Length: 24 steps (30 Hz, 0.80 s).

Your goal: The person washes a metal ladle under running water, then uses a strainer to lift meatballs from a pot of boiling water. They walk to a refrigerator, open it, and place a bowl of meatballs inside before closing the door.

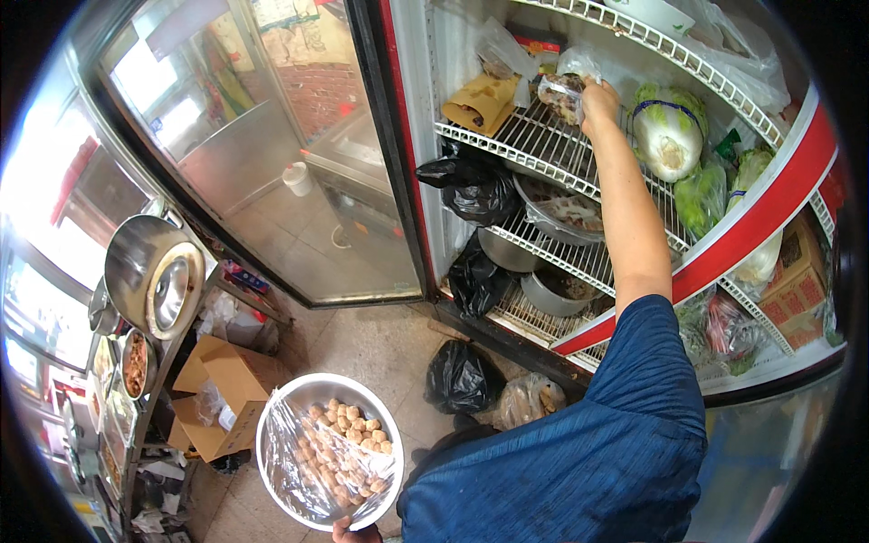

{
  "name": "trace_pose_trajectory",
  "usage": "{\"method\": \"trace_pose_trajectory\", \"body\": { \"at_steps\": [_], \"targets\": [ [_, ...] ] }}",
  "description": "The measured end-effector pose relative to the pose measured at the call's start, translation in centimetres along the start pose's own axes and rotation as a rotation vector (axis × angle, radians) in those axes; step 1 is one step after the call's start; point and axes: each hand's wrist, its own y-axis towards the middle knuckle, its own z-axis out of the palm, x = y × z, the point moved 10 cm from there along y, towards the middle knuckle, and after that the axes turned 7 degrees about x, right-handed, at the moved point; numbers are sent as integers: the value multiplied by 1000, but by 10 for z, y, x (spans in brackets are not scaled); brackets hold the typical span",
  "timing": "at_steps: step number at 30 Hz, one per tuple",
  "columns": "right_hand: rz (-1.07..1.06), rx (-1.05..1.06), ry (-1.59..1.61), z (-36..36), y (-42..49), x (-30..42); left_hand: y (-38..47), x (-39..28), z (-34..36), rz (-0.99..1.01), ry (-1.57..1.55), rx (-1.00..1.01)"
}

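Observation:
My left hand [356,532] grips the near rim of a round metal bowl [330,387], low in the head view. Several light-brown food balls [353,426] lie in the bowl, partly covered by crumpled plastic wrap [288,438]. Inside an open refrigerator, my right hand [600,107] is closed on a clear plastic bag [562,95] of brown and whitish food, at a white wire shelf [543,139]. A yellow-brown paper bag [485,103] lies left of that bag. To the right of my hand rests a napa cabbage [669,136] with a purple band.
The refrigerator's glass door [271,170] stands open at left. Lower shelves hold a covered metal basin [567,210], a pot [557,292] and black plastic bags [482,197]. On the floor are another black bag [463,377] and an open cardboard box [237,380]. A counter with pans [146,271] runs along the left.

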Motion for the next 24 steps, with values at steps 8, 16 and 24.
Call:
{"method": "trace_pose_trajectory", "body": {
  "at_steps": [8,16,24],
  "targets": [
    [-415,23,-563,42,-37,31,11,7,-8,-28,-64,-33],
    [-159,746,-526,121,-58,-16,14,8,3,-32,0,-10],
    [-163,174,-922,104,70,-32,3,11,9,13,-44,-48]
  ]
}}
